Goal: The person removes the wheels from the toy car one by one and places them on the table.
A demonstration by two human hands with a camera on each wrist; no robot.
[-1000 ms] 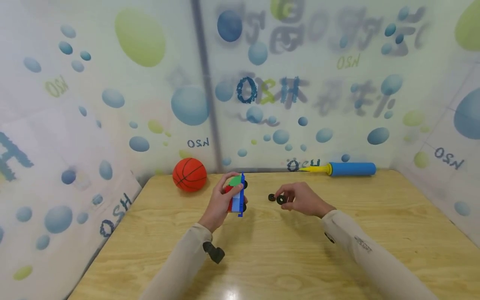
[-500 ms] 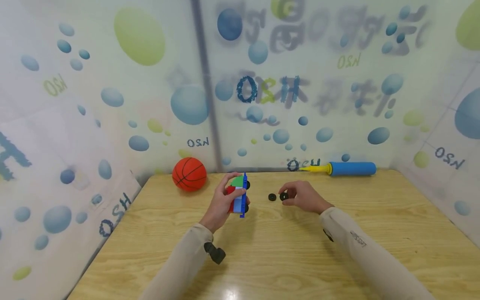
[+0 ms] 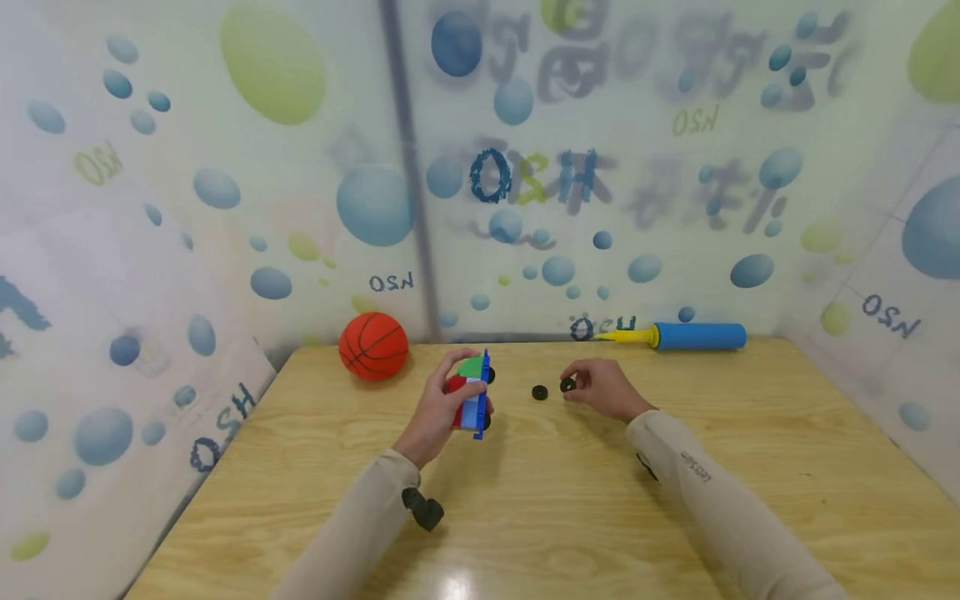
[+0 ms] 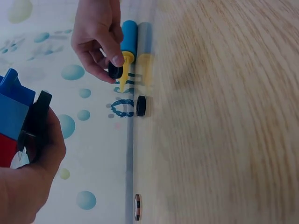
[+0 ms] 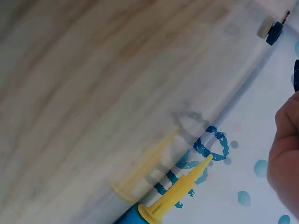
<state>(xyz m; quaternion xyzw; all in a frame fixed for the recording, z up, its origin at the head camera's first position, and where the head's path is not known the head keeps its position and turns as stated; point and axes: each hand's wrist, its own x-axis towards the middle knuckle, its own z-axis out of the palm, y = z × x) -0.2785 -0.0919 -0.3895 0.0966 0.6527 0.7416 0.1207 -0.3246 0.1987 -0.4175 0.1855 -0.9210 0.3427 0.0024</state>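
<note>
My left hand (image 3: 438,408) grips a toy truck (image 3: 471,404) of blue, green and red parts, tipped on its side in the air with black wheels facing right. Seen from the left wrist, the truck (image 4: 16,109) is partly cut off by the frame's edge. A loose black toy wheel (image 3: 567,385) is pinched between thumb and fingertips of my right hand (image 3: 606,390), above the table. Another black wheel (image 3: 540,392) lies flat on the table between the hands. In the right wrist view, only part of the right hand (image 5: 286,156) and the held wheel's edge (image 5: 296,77) show.
An orange-red basketball (image 3: 373,347) sits at the table's back left. A blue hand pump (image 3: 699,336) with a yellow nozzle lies along the back right edge. A thin round disc (image 4: 137,207) stands out on the table in the left wrist view. Patterned walls enclose the wooden table (image 3: 585,517).
My right hand has raised its wheel slightly and drawn it away from the wheel on the table. The left hand keeps its hold on the truck, nearly still.
</note>
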